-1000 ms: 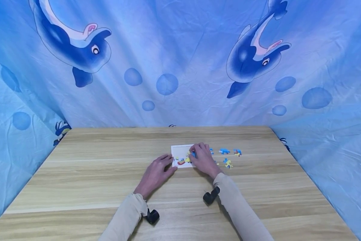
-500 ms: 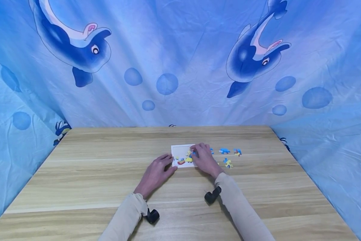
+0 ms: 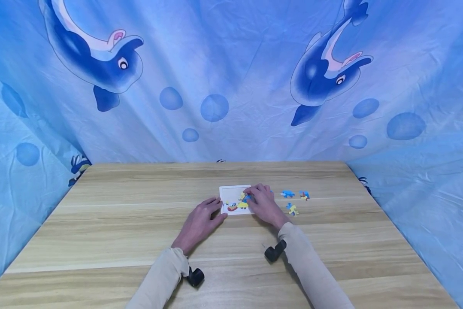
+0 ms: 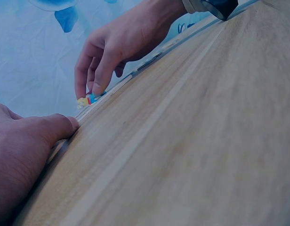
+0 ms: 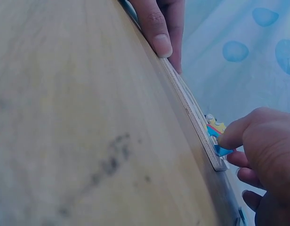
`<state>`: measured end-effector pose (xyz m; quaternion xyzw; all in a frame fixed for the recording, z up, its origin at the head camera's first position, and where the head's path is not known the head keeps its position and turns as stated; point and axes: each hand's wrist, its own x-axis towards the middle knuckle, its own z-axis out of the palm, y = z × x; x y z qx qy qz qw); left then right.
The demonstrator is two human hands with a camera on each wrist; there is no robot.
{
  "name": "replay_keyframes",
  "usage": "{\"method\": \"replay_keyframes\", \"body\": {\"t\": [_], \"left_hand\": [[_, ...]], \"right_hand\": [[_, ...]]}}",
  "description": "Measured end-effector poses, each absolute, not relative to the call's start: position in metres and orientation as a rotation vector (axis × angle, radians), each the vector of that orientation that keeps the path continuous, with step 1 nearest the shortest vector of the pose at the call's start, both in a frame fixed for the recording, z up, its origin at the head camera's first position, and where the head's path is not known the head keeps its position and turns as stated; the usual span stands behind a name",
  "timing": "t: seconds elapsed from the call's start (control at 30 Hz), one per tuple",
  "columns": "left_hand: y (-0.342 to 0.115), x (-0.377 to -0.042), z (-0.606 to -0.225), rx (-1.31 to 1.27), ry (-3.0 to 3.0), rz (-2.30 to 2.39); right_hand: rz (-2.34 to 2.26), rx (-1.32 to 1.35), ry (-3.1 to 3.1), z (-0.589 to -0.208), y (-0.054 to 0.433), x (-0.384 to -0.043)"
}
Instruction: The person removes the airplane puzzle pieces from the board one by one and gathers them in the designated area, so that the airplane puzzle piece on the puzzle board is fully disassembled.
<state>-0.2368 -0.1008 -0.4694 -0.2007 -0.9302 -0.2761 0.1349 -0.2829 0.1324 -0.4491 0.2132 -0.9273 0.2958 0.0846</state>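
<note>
A white-framed jigsaw puzzle board (image 3: 234, 186) lies on the table in the head view, with pieces showing a red, yellow and blue picture along its near side. My left hand (image 3: 200, 219) holds the board's near left corner, thumb at the near edge and fingers along the left edge. Over the board's right part, my right hand (image 3: 267, 207) pinches a blue puzzle piece (image 5: 221, 150) between thumb and fingers. In the right wrist view this piece sits at the board's surface, beside a yellow piece (image 5: 219, 126). The right hand hides the board's right end.
Right of the board lie loose puzzle pieces: a blue one (image 3: 287, 194), a blue and red one (image 3: 304, 195) and a yellow and blue one (image 3: 292, 209). The wooden table (image 3: 138, 240) reaches back to a blue curtain (image 3: 231, 64) printed with dolphins.
My right hand has shifted slightly right and toward me, so more of the yellow and blue picture shows. My left hand stays at the board's corner.
</note>
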Motion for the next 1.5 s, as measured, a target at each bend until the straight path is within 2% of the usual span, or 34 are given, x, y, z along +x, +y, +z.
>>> {"method": "replay_keyframes", "body": {"t": [0.9, 1.5], "left_hand": [[-0.1008, -0.2381, -0.4705, -0.627, -2.617, -0.791], [-0.0996, -0.2362, -0.4688, -0.573, -2.699, -0.796]], "right_hand": [[0.746, 0.765, -2.730, -0.4521, 0.1345, -0.2825], [1.285, 0.607, -2.670, -0.4530, 0.1403, -0.2839]]}}
